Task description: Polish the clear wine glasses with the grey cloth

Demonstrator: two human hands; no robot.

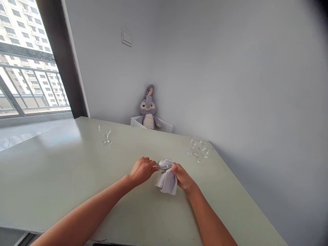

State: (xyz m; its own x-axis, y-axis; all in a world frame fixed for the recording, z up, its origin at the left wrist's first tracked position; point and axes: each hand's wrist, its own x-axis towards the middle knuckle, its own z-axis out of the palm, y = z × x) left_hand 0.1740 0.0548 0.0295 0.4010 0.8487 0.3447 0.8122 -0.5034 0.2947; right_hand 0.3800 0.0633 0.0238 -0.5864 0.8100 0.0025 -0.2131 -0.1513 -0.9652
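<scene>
Hands closing on wine glass (165, 164) w/ both grips: L hand (142, 170) pinching stem end, R hand (183, 177) pressing grey cloth (167, 181) to bowl, above bench (51, 171).

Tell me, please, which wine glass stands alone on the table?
The wine glass at far left; others cluster at right, and a glass is held between the left hand and right hand.

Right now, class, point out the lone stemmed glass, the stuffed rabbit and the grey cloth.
Lone stemmed glass (105, 130): head view, on the bowl.
Stuffed rabbit (148, 121): head view, on the white belly.
Grey cloth (166, 182): head view, on the hanging fold.
</scene>
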